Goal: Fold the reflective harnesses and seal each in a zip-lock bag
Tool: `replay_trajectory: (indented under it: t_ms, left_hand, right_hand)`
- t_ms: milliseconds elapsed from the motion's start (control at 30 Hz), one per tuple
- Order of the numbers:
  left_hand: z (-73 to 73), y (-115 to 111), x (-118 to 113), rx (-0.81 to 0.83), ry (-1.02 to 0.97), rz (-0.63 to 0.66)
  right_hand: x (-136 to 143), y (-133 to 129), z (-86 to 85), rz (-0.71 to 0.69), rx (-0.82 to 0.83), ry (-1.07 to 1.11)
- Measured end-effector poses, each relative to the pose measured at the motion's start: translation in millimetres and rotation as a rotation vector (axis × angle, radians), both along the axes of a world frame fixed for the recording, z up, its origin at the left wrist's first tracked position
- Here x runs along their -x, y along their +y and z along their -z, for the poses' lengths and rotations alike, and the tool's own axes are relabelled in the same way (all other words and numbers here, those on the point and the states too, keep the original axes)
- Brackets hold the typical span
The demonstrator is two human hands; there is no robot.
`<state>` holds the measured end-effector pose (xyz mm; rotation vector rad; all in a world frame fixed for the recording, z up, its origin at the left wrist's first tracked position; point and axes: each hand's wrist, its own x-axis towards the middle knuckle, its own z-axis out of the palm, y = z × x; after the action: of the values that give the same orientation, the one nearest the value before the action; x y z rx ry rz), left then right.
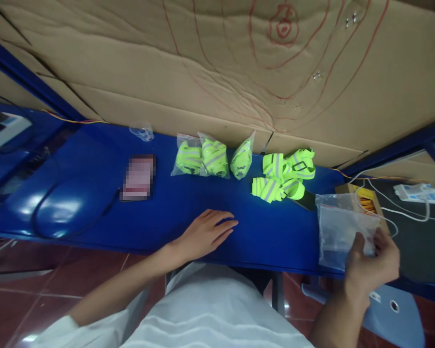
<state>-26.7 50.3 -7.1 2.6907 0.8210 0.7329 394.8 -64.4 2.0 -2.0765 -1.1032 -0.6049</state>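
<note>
My left hand point(209, 234) rests palm down near the front of the blue table point(159, 217), fingers stretched out and holding nothing. At the right, the thumb and fingers of my right hand point(373, 258) pinch a clear zip bag point(339, 232), which looks flat. Loose fluorescent yellow reflective straps point(273, 188), with grey stripes and black buckles, lie in folded bundles between my hands, farther back. To their left stand several clear bags with such straps packed inside, one being a bagged strap point(214, 159) in the middle of the row.
A phone-like device point(138, 178) with a blurred screen and a cable lies on the left. A cardboard box point(368, 203), white cables and a white power strip point(420, 193) are at the right. Cardboard point(217, 72) walls the back. A blue stool point(395, 309) stands below.
</note>
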Motion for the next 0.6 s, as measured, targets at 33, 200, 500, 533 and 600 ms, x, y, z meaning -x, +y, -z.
replay_trajectory:
  t_ms: [33, 200, 500, 533, 600]
  left_hand:
    - [-0.2, 1.4, -0.2, 0.006, -0.016, -0.010]
    - [-5.8, 25.2, 8.8, -0.051, 0.007, -0.161]
    - [-7.2, 54.9, 22.7, 0.292, -0.243, -0.272]
    - [-5.3, 50.6, 15.2, 0.475, -0.324, -0.176]
    - [-1.6, 43.9, -1.3, 0.841, -0.463, 0.002]
  right_hand:
    - [11.5, 1.4, -8.9, 0.055, -0.079, -0.002]
    - [47.2, 20.2, -34.0, -0.080, -0.352, 0.128]
    - [76.8, 48.4, -23.0, -0.281, -0.470, 0.593]
    - [94.3, 50.9, -20.7, -0.327, -0.463, 0.686]
    - [135.0, 54.2, -13.7, -0.416, -0.423, 0.798]
